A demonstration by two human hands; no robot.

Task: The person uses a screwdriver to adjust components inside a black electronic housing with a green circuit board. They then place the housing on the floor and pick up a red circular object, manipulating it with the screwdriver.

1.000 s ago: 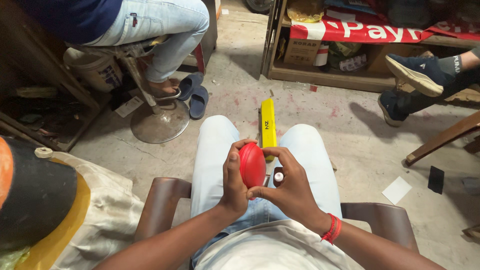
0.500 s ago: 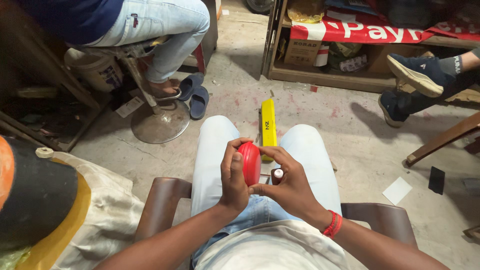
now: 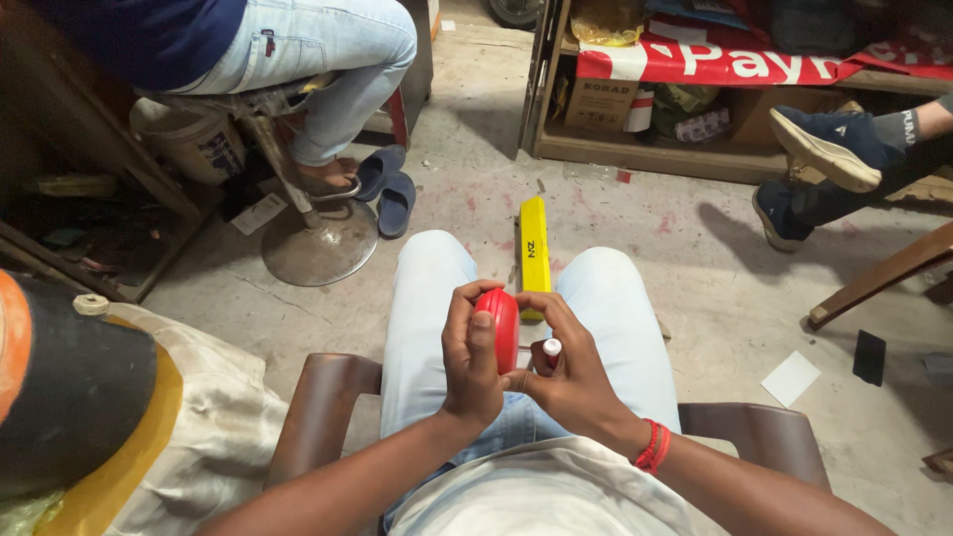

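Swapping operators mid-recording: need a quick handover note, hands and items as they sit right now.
Left hand: wrapped around a red ball, held upright over the lap.
Right hand: fingers on the ball's far side, also pinching a small white-capped bottle.
Nearby: a long yellow box lies on the floor between the knees. The person sits in a brown chair; another person sits on a stool ahead left.
Done or left: cannot tell from this view; the ball shows no visible mark of work, and the bottle's cap looks on.
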